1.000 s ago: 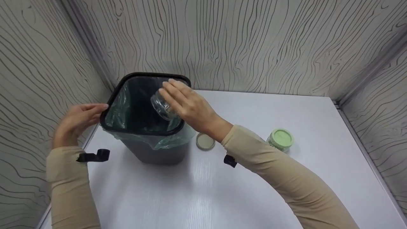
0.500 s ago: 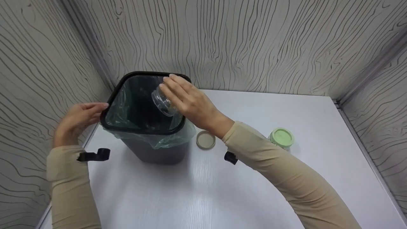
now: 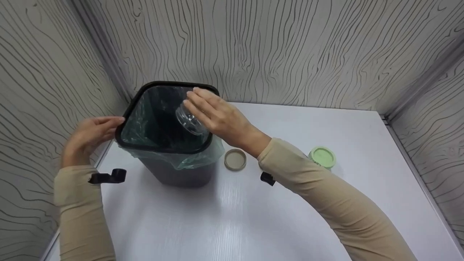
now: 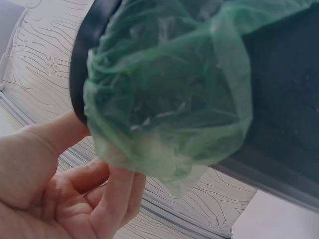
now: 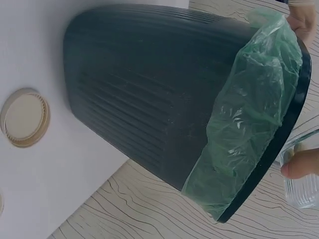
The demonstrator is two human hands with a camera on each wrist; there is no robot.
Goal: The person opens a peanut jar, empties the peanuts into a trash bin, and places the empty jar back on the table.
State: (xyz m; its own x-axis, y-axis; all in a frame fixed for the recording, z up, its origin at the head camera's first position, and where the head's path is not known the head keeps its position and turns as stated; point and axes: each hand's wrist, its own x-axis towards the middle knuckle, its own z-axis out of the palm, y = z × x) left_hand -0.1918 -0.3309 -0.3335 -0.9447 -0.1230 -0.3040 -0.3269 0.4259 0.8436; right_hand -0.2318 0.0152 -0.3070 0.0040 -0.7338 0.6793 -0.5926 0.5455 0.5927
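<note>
A dark grey trash can (image 3: pixel 181 176) stands on the table, lined with a thin green bag (image 3: pixel 195 159) folded over its black rim. At its left corner my left hand (image 3: pixel 88 135) pinches the rim, thumb on top; in the left wrist view the fingers (image 4: pixel 117 199) lie against the bag's overhang. My right hand (image 3: pixel 223 119) holds a clear glass jar (image 3: pixel 185 119) tilted over the can's opening, its mouth facing down and left. The right wrist view shows the thumb on the jar (image 5: pixel 301 191). I cannot tell what the jar or the can contains.
A round beige lid (image 3: pixel 235 160) lies on the white table (image 3: pixel 224 217) just right of the can. Farther right stands a jar with a green lid (image 3: pixel 322 157), partly behind my right sleeve. Patterned walls (image 3: pixel 268 50) enclose the table at the back and sides.
My right hand and the tilted jar have shifted slightly to the right over the can. The left hand keeps its hold on the rim.
</note>
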